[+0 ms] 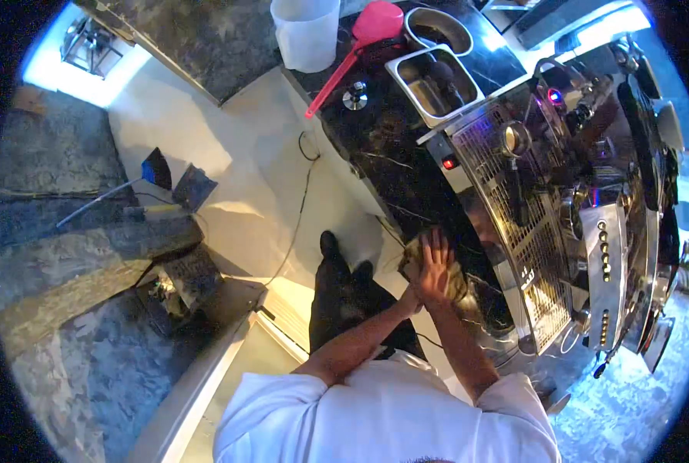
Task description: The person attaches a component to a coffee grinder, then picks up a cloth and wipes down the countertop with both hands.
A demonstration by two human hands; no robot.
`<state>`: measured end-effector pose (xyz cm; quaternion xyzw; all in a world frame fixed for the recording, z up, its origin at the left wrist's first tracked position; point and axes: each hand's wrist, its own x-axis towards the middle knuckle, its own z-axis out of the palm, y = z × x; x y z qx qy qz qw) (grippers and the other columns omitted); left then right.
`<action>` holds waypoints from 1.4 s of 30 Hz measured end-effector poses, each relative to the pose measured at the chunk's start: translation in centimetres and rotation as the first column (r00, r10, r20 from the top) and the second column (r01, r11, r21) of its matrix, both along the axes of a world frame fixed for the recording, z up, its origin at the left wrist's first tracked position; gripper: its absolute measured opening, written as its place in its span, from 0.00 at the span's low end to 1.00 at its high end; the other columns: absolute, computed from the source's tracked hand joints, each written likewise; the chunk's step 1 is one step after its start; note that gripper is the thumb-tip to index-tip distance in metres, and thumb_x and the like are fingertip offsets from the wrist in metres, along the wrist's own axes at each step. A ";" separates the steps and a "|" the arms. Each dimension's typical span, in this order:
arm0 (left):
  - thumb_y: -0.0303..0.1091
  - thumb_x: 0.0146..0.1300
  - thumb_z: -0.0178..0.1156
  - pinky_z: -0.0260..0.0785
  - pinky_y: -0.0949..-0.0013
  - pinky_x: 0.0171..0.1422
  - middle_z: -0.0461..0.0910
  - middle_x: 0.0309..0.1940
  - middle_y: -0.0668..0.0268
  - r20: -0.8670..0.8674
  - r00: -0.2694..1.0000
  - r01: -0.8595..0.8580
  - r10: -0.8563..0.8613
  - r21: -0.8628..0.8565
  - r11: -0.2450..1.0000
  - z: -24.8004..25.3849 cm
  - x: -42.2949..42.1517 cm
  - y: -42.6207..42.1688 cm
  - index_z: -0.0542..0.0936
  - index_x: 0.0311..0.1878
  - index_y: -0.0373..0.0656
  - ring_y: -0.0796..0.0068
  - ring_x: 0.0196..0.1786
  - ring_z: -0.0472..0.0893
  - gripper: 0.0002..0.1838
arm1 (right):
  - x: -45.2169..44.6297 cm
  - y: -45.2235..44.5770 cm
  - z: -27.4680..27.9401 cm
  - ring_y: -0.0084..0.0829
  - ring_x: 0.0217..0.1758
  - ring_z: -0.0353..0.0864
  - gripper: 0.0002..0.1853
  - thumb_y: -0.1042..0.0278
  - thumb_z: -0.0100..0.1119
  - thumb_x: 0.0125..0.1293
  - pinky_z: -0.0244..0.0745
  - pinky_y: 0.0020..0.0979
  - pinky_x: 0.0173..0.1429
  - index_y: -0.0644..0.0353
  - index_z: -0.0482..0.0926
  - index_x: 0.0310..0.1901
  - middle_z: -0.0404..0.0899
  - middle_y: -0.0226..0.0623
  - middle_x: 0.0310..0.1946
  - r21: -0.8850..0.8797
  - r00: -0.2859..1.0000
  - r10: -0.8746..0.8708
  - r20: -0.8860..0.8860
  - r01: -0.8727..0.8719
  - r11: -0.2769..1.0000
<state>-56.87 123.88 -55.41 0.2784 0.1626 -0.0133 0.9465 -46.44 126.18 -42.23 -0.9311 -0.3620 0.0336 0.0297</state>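
Observation:
A brownish cloth (pixel 457 281) lies on the black marble counter (pixel 391 158), near its front edge. My right hand (pixel 435 266) rests flat on the cloth, its fingers stretched forward and slightly apart. Close against its wrist and palm, on the left side, is my left hand (pixel 412 298); its fingers are mostly hidden, and whether they hold part of the cloth does not show.
An espresso machine (pixel 605 255) with a metal drip grate (pixel 541 266) stands right of my hands. Farther up the counter are a tamper (pixel 354 96), a pink scoop (pixel 377 23), a white container (pixel 306 35) and steel pans (pixel 435 85). A cable (pixel 304 202) crosses the floor.

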 end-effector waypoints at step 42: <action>0.36 0.77 0.58 0.75 0.71 0.49 0.90 0.49 0.63 -0.447 0.894 0.252 -0.024 0.459 0.852 4.0 4.6 36.7 0.86 0.61 0.41 0.72 0.45 0.84 0.16 | -1.8 24.9 -2.0 0.57 0.85 0.54 0.28 0.57 0.55 0.71 0.49 0.65 0.81 0.38 0.75 0.73 0.57 0.33 0.85 0.411 0.916 -0.401 -0.014 0.371 0.833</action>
